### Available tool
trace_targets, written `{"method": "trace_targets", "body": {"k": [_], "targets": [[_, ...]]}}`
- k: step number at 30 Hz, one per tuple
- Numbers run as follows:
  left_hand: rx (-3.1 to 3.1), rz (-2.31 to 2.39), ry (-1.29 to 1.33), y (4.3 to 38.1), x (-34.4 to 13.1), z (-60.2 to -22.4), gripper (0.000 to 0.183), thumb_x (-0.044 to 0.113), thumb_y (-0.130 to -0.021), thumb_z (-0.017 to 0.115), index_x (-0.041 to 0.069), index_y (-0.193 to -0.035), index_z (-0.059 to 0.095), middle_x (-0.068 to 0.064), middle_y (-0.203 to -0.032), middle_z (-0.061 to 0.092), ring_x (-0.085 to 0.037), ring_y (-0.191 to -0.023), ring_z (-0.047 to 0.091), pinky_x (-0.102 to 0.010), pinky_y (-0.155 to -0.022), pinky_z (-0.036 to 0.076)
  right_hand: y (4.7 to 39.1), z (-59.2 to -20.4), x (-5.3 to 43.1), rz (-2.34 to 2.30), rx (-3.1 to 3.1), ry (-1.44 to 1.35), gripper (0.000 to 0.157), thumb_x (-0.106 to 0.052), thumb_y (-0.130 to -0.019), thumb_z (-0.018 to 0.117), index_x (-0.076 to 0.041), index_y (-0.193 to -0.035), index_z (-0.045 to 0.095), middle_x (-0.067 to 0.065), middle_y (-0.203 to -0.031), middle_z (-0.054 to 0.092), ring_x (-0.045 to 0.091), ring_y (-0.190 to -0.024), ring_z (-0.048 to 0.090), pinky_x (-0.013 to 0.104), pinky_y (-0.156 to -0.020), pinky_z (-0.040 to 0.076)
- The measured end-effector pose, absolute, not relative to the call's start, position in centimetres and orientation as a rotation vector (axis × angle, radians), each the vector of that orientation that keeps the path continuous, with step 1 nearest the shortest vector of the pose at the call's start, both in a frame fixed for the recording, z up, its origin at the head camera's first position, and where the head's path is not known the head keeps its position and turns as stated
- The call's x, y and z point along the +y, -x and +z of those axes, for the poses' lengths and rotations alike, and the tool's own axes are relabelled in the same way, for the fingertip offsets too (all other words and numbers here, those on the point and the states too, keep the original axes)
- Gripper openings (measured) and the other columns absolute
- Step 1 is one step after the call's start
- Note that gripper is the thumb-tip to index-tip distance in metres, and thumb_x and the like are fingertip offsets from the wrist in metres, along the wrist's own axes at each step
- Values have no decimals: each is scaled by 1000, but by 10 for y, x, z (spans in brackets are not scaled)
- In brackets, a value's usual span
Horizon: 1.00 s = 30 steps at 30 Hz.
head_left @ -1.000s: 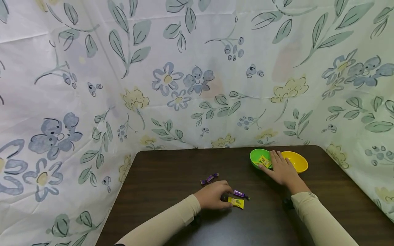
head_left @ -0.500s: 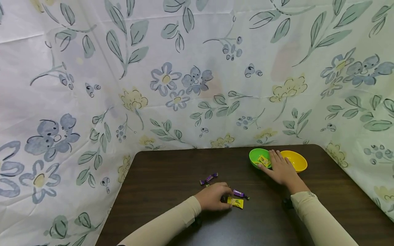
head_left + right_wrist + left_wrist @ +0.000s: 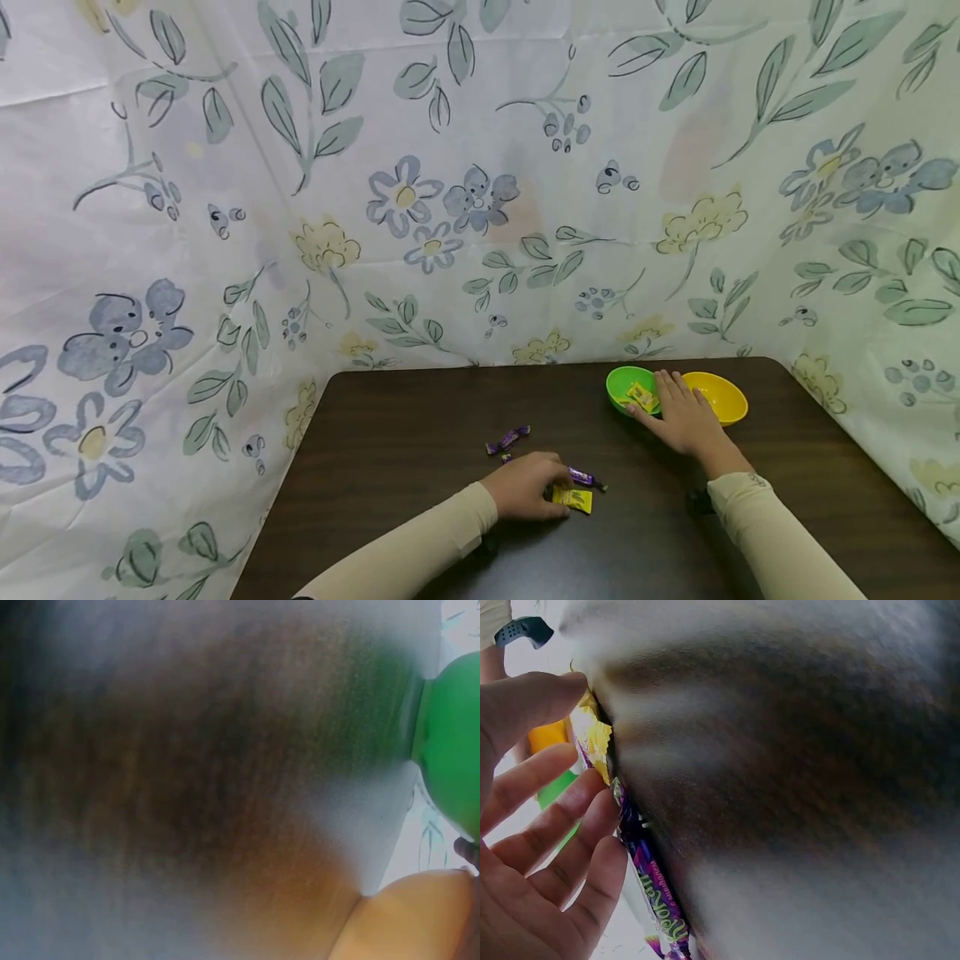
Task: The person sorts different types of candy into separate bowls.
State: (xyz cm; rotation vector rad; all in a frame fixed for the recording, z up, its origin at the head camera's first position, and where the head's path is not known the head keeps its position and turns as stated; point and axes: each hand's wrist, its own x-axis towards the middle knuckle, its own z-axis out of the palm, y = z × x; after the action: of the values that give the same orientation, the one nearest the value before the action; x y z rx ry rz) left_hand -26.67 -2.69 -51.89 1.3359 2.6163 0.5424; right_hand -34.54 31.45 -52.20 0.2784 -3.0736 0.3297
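Observation:
In the head view my left hand (image 3: 528, 486) is low over the table, its thumb and fingers bent loosely around one end of a yellow-wrapped candy (image 3: 573, 499). The left wrist view shows the thumb tip right at that yellow wrapper (image 3: 594, 739), with the other fingers spread apart. A purple-wrapped candy (image 3: 585, 478) lies just beyond the fingertips. Behind the hand, the end of another purple wrapper (image 3: 507, 458) peeks out. My right hand (image 3: 684, 421) rests, fingers straight, across the neighbouring rims of a green bowl (image 3: 619, 379) and a yellow bowl (image 3: 726, 396).
Another purple candy (image 3: 508, 440) lies farther back on the dark wooden table (image 3: 405, 417). Yellow-wrapped candies (image 3: 642, 396) sit inside the green bowl. A floral cloth (image 3: 465, 192) hangs behind the table and along its sides.
My left hand has shifted slightly right, further over the yellow candy, uncovering a purple wrapper end behind it. The right hand stays on the bowls.

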Motion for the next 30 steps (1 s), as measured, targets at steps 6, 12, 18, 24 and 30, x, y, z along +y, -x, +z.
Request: {"method": "trace_targets", "body": {"k": [6,12,18,24,30], "targets": [[2628,517,-1340,265,-27,-522,28,34,-95,82,20,-118,77,9,-111,69,2,-96,62,-14,-87,51,342,-525,311,310,-3078,-273,109,-77,-102,38,11,-164,22,36,-169,21,55,-157,19,75,-123,16],[2639,491,-1334,267,-23,-521,30,35,-95,81,21,-122,78,9,-111,68,3,-92,59,-14,-83,49,342,-524,312,313,-3078,-265,109,-77,-102,38,11,-164,21,36,-169,21,55,-157,19,75,-123,16],[2663,440,-1336,267,-21,-520,30,36,-96,81,22,-122,79,9,-109,68,4,-90,56,-14,-81,48,345,-525,313,326,-3093,-263,111,-79,-101,35,11,-164,18,37,-170,17,56,-158,16,75,-124,12],[2665,422,-1360,265,-20,-517,25,34,-96,80,22,-119,81,9,-107,67,3,-88,54,-15,-80,47,344,-523,313,335,-3082,-256,111,-78,-102,36,11,-164,18,36,-170,18,55,-158,16,75,-124,12],[2658,426,-1378,265,-19,-517,24,32,-97,79,22,-119,81,9,-106,67,3,-87,53,-14,-77,46,343,-523,313,338,-3082,-260,110,-78,-102,36,11,-164,18,36,-170,18,55,-158,16,75,-124,12]]}}
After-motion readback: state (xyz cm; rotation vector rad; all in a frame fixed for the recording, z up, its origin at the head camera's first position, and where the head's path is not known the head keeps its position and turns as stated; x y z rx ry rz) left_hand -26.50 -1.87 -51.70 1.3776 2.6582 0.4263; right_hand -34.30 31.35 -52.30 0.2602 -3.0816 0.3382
